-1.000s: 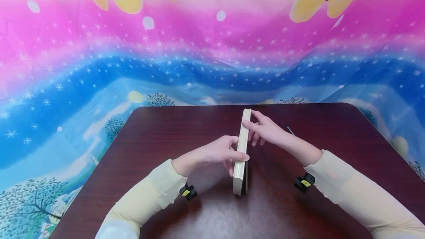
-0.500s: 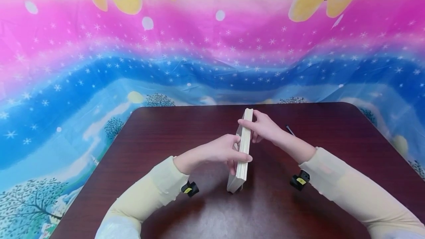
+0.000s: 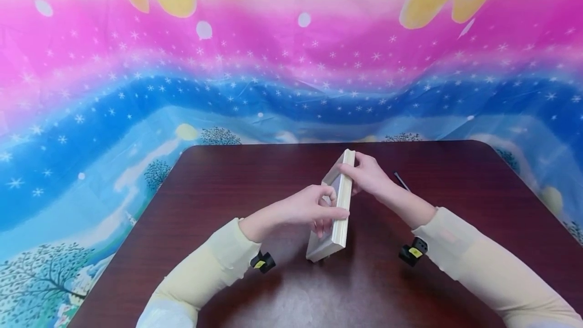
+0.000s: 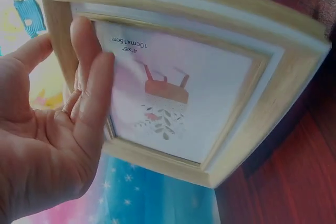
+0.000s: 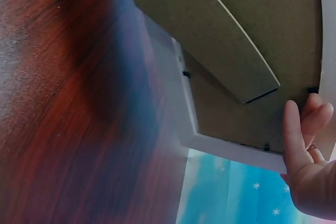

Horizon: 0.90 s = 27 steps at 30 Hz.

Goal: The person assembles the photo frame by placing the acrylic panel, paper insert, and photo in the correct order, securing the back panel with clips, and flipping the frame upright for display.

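Note:
A pale wooden picture frame (image 3: 339, 233) stands tilted on its edge between both hands over the table's middle. My left hand (image 3: 302, 206) grips its long upper side, thumb across the edge and fingers against the front. Farther along, my right hand (image 3: 372, 175) holds the same side near the far corner, thumb over the edge. In the left wrist view, the frame's front shows a printed insert (image 4: 173, 98) with a potted plant and size lettering. The right wrist view shows the brown backing board (image 5: 294, 35) with its stand leg (image 5: 210, 35) and small dark clips; right fingertips touch the back.
A dark red-brown wooden table (image 3: 246, 166) lies under the hands. Beyond the right forearm is a thin dark rod (image 3: 401, 181), partly hidden by it. A colourful printed cloth (image 3: 273, 54) hangs behind the table. Each sleeve cuff has a small black camera (image 3: 414, 252).
The frame has turned from nearly edge-on, its front now facing up and left. Its upper edge has shifted slightly right, and both hands keep their grip.

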### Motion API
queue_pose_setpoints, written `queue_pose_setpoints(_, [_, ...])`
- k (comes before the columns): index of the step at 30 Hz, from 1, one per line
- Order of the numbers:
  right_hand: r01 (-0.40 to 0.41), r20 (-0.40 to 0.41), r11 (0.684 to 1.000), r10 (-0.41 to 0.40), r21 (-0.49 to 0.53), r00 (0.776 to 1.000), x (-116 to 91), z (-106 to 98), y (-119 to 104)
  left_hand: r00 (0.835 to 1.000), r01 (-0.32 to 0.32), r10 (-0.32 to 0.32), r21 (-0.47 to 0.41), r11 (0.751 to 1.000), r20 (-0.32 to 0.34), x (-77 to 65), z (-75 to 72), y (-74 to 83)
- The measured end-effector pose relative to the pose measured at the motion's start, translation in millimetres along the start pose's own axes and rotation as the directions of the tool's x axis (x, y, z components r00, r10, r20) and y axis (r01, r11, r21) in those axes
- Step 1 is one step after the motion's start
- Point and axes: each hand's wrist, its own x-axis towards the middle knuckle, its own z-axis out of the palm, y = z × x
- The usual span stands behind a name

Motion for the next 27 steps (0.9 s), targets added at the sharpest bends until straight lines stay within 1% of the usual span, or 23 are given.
queue_pose_setpoints(3, [0.007, -0.023, 1.000, -0.007, 0.013, 1.000, -1.5, -3.6, 1.9, 0.999, -0.028, 0.027, -0.028, 0.999, -0.037, -0.9, -3.3, -4.5])
queue_pose_setpoints(5, [0.006, -0.037, 1.000, -0.005, 0.016, 0.999, -3.6, -6.2, 2.2, 0.997, -0.039, 0.035, -0.057, 0.998, -0.072, -2.1, -5.4, -8.8])
queue_pose_setpoints(8, [0.001, -0.052, 1.000, 0.000, 0.017, 0.999, -7.4, -11.0, 3.7, 0.986, -0.059, 0.047, -0.075, 0.995, -0.159, -2.6, -8.0, -17.9])
queue_pose_setpoints(10, [0.001, -0.057, 0.999, 0.001, 0.037, 0.998, -10.0, -14.5, 5.5, 0.973, -0.067, 0.054, -0.051, 0.996, -0.227, -2.3, -10.5, -25.9])
queue_pose_setpoints(12, [0.006, -0.056, 0.997, -0.002, 0.071, 0.998, -12.1, -18.2, 7.9, 0.952, -0.070, 0.064, -0.009, 0.998, -0.299, -1.0, -14.0, -34.8])
queue_pose_setpoints(14, [0.009, -0.055, 0.994, -0.003, 0.112, 0.998, -13.9, -20.8, 10.7, 0.930, -0.059, 0.065, 0.027, 0.998, -0.362, 0.3, -18.0, -44.0])
queue_pose_setpoints(16, [0.013, -0.048, 0.988, -0.006, 0.156, 0.999, -15.6, -22.4, 13.2, 0.914, -0.037, 0.044, 0.024, 0.999, -0.403, 1.0, -21.4, -51.9])
queue_pose_setpoints(18, [0.013, -0.043, 0.981, -0.004, 0.193, 0.999, -16.9, -23.5, 14.9, 0.906, -0.018, 0.015, -0.002, 1.000, -0.422, 2.0, -23.7, -58.1])
queue_pose_setpoints(20, [0.015, -0.039, 0.973, -0.006, 0.228, 0.999, -17.9, -24.1, 16.2, 0.909, 0.001, -0.021, -0.048, 0.999, -0.417, 2.8, -24.6, -62.4])
queue_pose_setpoints(22, [0.023, -0.037, 0.966, -0.014, 0.257, 0.999, -18.7, -24.4, 16.9, 0.918, 0.019, -0.064, -0.116, 0.993, -0.391, 3.9, -24.6, -65.3])
queue_pose_setpoints(23, [0.028, -0.039, 0.964, -0.018, 0.266, 0.999, -19.0, -24.5, 17.2, 0.926, 0.028, -0.085, -0.157, 0.987, -0.369, 4.6, -24.3, -66.5])
queue_pose_setpoints(25, [0.036, -0.039, 0.958, -0.026, 0.286, 0.999, -19.8, -24.5, 17.4, 0.942, 0.049, -0.126, -0.244, 0.968, -0.310, 5.8, -23.4, -68.6])
queue_pose_setpoints(27, [0.040, -0.037, 0.953, -0.030, 0.301, 0.999, -20.5, -24.4, 17.7, 0.958, 0.066, -0.154, -0.336, 0.939, -0.243, 7.0, -21.9, -71.2])
